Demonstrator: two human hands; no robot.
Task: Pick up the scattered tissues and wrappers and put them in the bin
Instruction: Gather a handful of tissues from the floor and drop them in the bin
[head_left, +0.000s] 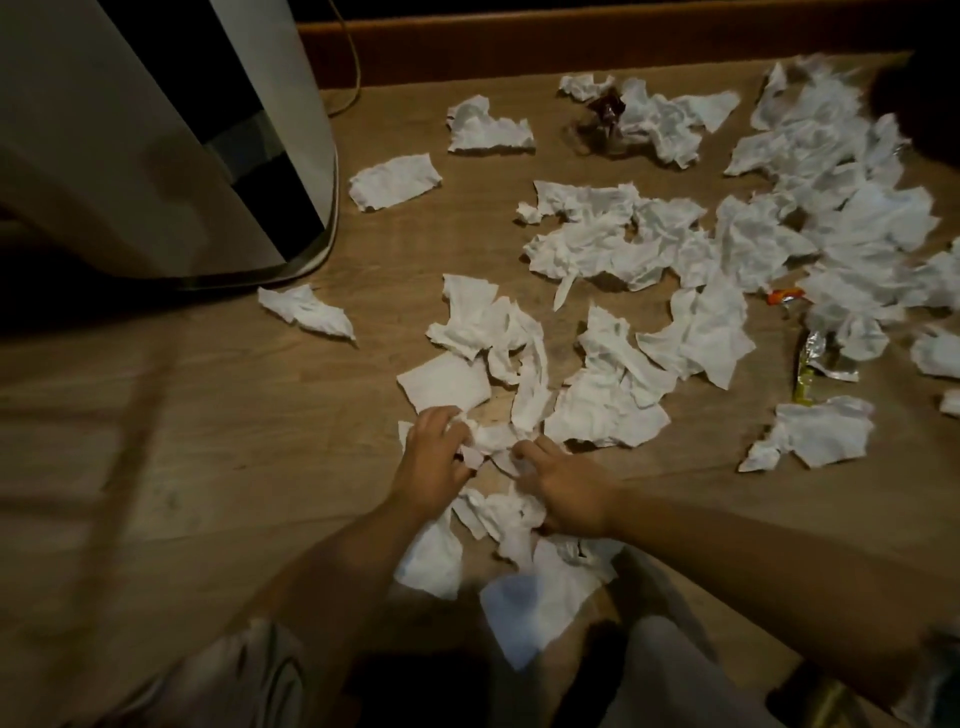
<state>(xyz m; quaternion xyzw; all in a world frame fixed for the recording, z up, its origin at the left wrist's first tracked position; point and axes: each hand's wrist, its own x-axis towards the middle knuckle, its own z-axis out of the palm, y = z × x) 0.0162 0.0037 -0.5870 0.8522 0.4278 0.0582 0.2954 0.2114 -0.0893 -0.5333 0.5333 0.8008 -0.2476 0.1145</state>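
Several crumpled white tissues (613, 244) lie scattered over the wooden floor, densest at the right. My left hand (434, 462) is closed on a crumpled tissue (485, 439) near the bottom centre. My right hand (563, 491) lies just right of it, fingers curled into the same clump of tissues (506, 512). A silver and yellow wrapper (815, 364) and an orange wrapper (784, 297) lie at the right. A dark wrapper (605, 106) sits among tissues at the back. The tall white bin (171, 135) stands at the upper left.
A wooden skirting board (571, 36) runs along the back with a thin cord (353, 67) hanging beside the bin. My knees in light trousers (670, 670) are at the bottom edge. Bare floor (208, 415) stretches to the left.
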